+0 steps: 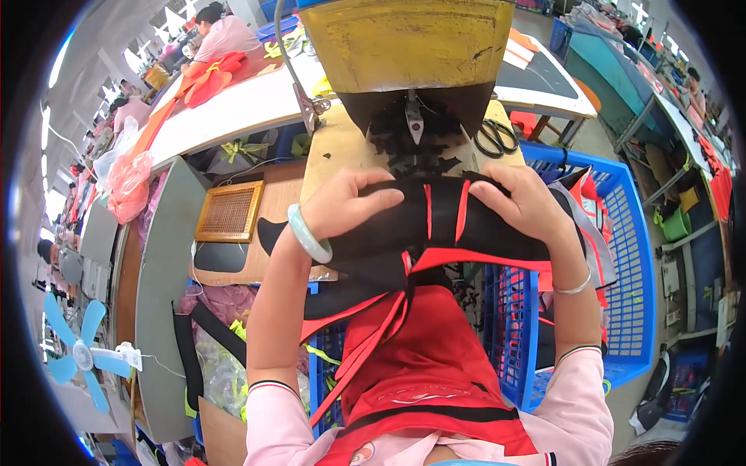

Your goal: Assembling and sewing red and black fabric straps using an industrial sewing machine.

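L hand (346,206), R hand (527,203), grip of both pinching 1 blk cloth (388,229), 2 red strips (462,211)

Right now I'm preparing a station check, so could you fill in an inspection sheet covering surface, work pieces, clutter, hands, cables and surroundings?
Surface: tan tabletop under the yellow machine, with dark scraps near its head.
Work pieces: black-and-red fabric piece, spread between the hands.
Clutter: black scissors at the tabletop's right; blue basket with fabric in it on the right.
Hands: left hand and right hand both grip the fabric, thumbs on top.
Cables: thin cord beside the blue fan; its far end can't be traced.
Surroundings: white tables, other people seated at work.
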Demonstrator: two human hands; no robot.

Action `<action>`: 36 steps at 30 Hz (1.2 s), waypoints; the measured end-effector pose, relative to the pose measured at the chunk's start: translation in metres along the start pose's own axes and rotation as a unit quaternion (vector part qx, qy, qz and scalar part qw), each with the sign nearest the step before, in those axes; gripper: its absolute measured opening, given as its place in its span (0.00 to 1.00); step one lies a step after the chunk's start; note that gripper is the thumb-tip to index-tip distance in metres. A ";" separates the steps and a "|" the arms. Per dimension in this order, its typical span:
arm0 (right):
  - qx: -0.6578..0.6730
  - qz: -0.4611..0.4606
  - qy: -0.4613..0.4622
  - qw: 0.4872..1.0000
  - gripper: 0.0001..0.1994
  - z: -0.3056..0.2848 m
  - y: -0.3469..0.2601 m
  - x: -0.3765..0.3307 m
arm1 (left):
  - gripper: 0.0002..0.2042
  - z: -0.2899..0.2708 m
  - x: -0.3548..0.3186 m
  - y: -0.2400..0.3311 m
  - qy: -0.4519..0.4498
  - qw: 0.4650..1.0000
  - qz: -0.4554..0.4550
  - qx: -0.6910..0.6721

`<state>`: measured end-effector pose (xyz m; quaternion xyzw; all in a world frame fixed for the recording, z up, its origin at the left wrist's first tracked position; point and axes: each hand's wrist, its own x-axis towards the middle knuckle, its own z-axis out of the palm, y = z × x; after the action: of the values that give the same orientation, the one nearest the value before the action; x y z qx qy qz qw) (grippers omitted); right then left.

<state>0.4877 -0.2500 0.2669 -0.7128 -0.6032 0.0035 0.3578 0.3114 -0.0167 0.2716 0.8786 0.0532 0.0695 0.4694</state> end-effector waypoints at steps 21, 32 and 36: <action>0.079 0.108 -0.062 0.989 0.21 0.019 0.077 0.067 | 0.13 -0.028 0.087 -0.084 -0.034 0.994 -0.083 -0.061; -0.034 0.104 -0.081 0.991 0.14 -0.021 0.075 -0.027 | 0.10 -0.038 0.035 -0.075 -0.052 0.976 -0.120 -0.173; -0.110 0.231 -0.169 0.952 0.16 -0.018 0.092 -0.130 | 0.11 -0.028 0.004 -0.048 -0.038 0.969 -0.145 -0.196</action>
<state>0.5388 -0.3731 0.1774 -0.8566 -0.4701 0.1407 0.1593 0.3095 0.0339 0.2474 0.7547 0.1475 -0.0237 0.6389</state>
